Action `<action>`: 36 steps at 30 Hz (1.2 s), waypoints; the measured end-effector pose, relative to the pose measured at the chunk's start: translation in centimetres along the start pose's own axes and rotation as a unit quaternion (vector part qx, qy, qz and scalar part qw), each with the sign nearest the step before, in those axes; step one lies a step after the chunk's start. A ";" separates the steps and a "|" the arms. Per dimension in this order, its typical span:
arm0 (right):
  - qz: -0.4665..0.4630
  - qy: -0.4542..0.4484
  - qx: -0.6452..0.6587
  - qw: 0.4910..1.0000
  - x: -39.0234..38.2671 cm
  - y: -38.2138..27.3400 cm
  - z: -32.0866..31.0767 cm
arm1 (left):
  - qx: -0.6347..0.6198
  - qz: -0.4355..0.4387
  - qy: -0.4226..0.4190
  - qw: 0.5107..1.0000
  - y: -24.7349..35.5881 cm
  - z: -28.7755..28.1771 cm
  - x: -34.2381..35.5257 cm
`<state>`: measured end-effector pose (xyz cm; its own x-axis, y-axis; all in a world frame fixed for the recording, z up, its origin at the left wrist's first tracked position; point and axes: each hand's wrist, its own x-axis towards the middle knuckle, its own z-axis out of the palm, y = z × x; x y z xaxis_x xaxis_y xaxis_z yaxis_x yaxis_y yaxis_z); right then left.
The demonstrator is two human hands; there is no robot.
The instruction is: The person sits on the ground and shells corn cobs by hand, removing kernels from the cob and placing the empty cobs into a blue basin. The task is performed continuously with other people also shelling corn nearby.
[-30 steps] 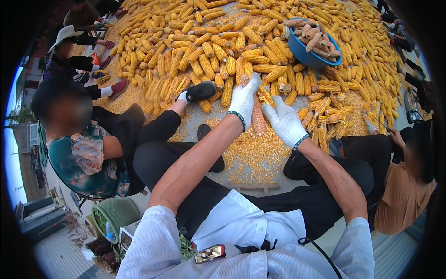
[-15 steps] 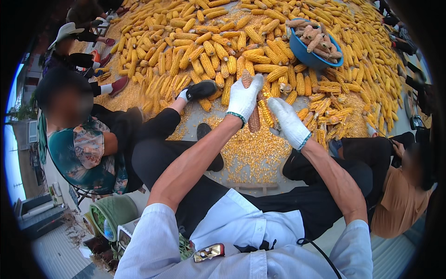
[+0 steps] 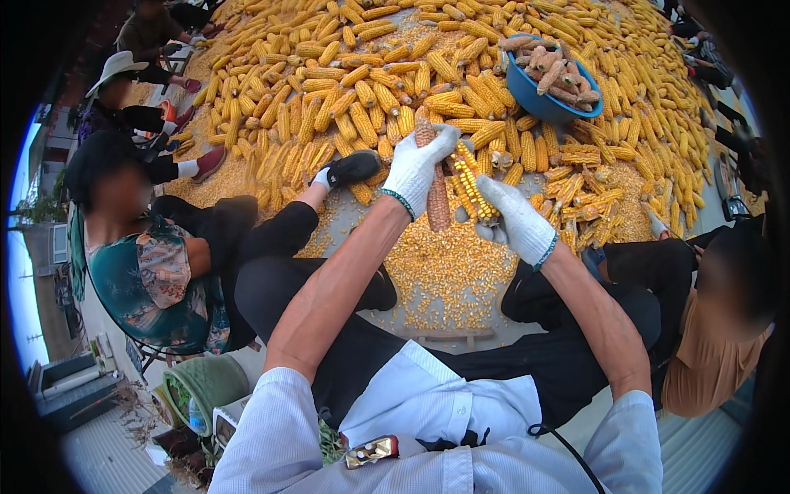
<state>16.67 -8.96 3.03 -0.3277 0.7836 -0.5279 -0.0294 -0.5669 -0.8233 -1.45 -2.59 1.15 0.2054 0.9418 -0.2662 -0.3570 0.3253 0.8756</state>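
- No packages or signs in view; far right, a round blue bowl (image 3: 550, 97) holds stripped cobs.
- My left hand (image 3: 417, 167), in a white glove, is closed around a bare brownish cob (image 3: 436, 198), held upright just beyond my knees.
- My right hand (image 3: 517, 219), also gloved, grips a yellow corn ear (image 3: 472, 183) touching that cob.
- Loose kernels (image 3: 444, 267) lie on the ground right below them.
- A heap of yellow ears (image 3: 346, 90) spreads across the far ground.
- A seated person (image 3: 156, 263) is at my left.

Knit cloth gloves (image 3: 420, 165), rough matt cob (image 3: 436, 198), glossy plastic bowl (image 3: 527, 90).
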 end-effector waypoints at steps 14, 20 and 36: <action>-0.099 0.084 -0.331 0.935 0.9 2.8 0.5 | 0.068 -0.030 0.087 0.993 -2.3 -0.4 -0.1; -0.090 0.056 -0.116 0.988 1.0 2.3 0.3 | 0.009 -0.048 0.093 0.994 -0.7 -0.3 0.2; -0.072 0.024 -0.204 0.976 -0.7 1.5 1.0 | 0.028 -0.011 0.140 0.990 -1.8 -1.5 0.5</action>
<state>15.89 -10.65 2.40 -0.3030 0.8644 -0.4013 0.3098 -0.3089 -0.8992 -2.10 -2.60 -1.13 -0.0510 0.9237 -0.3798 -0.3023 0.3482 0.8874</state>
